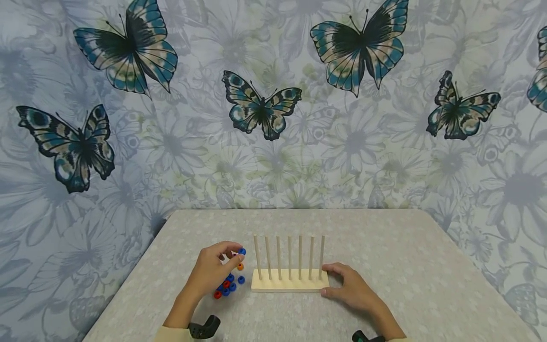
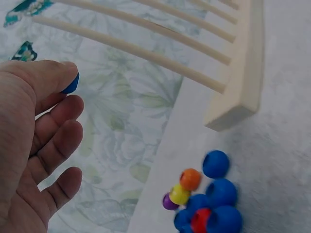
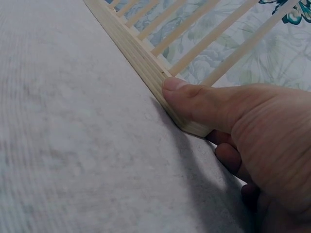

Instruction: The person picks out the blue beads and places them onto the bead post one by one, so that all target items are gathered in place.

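Between thumb and forefinger, my left hand [image 1: 212,267] pinches a blue bead [image 1: 242,251], raised to the left of a wooden peg rack [image 1: 290,284]. The rack has a flat pale base and several upright bare rods in one row. In the left wrist view the bead [image 2: 72,84] is mostly covered by the fingers. My right hand [image 1: 351,286] grips the right end of the base, its thumb [image 3: 187,94] on the near side; the other fingers are partly hidden. Below the left hand lies a group of blue beads [image 2: 221,193], with red, orange, yellow and purple ones among them.
The loose beads, such as an orange bead [image 1: 240,267] and a red bead [image 1: 218,294], lie on the table left of the rack. A pale patterned cloth [image 1: 384,237] covers the table. Behind it stands a wall [image 1: 273,175] with butterfly prints.
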Action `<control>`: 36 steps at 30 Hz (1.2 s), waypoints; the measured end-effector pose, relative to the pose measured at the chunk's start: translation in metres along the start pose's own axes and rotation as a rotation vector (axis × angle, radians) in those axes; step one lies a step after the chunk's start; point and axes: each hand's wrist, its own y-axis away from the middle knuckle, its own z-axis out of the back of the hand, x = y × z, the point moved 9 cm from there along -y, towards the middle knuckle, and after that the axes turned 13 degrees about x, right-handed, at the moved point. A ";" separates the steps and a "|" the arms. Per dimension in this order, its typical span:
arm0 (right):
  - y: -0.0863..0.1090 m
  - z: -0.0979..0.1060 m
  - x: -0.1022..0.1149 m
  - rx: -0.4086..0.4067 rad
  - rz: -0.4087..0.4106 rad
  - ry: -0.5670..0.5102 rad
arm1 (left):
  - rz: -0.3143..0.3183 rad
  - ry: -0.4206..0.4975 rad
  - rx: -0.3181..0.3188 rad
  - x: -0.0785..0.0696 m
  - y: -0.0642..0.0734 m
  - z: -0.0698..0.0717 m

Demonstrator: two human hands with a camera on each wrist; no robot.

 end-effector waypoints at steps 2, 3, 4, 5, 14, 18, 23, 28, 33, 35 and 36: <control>-0.001 0.000 -0.001 -0.003 -0.002 0.008 | -0.019 -0.024 -0.032 -0.006 -0.002 0.006; -0.001 0.000 -0.001 -0.004 -0.001 0.006 | -0.026 -0.027 -0.045 -0.009 -0.004 0.009; -0.001 0.000 -0.001 -0.004 -0.001 0.005 | -0.035 -0.034 -0.059 -0.011 -0.005 0.012; -0.002 0.001 -0.001 -0.007 0.002 0.006 | -0.043 -0.042 -0.076 -0.014 -0.006 0.015; -0.002 -0.001 0.004 0.005 0.010 0.004 | -0.111 0.010 -0.229 -0.036 -0.011 0.041; -0.002 -0.002 0.005 0.012 0.011 0.011 | -0.134 0.050 -0.248 -0.046 -0.012 0.045; -0.001 0.000 0.004 0.004 -0.002 0.019 | -0.152 0.066 -0.239 -0.055 -0.014 0.044; 0.000 -0.001 0.004 0.017 -0.010 -0.002 | -0.179 0.059 -0.228 -0.062 -0.013 0.044; -0.001 -0.001 0.002 0.008 -0.025 0.005 | -0.212 0.025 -0.218 -0.071 -0.012 0.045; -0.002 -0.001 0.002 0.002 -0.030 0.011 | -0.221 0.026 -0.206 -0.073 -0.013 0.045; -0.002 -0.001 0.002 -0.001 -0.028 0.011 | -0.225 0.025 -0.199 -0.073 -0.013 0.045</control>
